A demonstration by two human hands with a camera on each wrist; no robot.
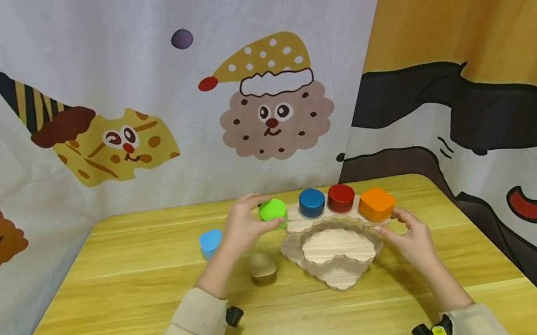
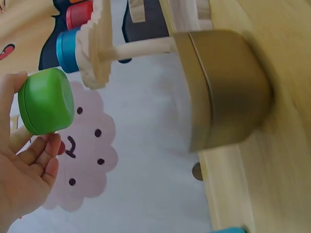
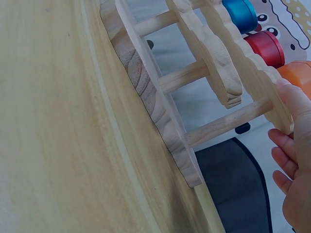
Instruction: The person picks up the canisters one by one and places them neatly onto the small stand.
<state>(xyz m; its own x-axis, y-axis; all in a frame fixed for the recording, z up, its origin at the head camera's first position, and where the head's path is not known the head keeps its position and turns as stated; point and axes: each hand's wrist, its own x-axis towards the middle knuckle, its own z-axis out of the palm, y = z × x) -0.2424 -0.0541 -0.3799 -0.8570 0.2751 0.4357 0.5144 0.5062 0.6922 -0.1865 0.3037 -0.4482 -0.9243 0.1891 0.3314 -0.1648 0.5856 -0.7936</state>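
A three-level wooden stand (image 1: 344, 278) has wavy-edged shelves joined by dowels. My left hand (image 1: 243, 227) pinches a green tin (image 2: 47, 102) between thumb and fingertips, off the left end of the top shelf (image 2: 99, 48). Along that shelf sit a blue tin (image 1: 312, 204), a red tin (image 1: 341, 199) and an orange tin (image 1: 377, 205). At the shelf's right end, my right hand (image 1: 416, 241) grips the wood beside the orange tin, thumb on the edge and other fingers curled below, as the right wrist view shows.
A gold-brown tin (image 1: 263, 269) stands on the wooden table (image 1: 127, 307) left of the stand. Farther left and back is a light blue tin (image 1: 211, 243). A curtain (image 1: 120, 27) with cartoon figures hangs behind the table's back edge.
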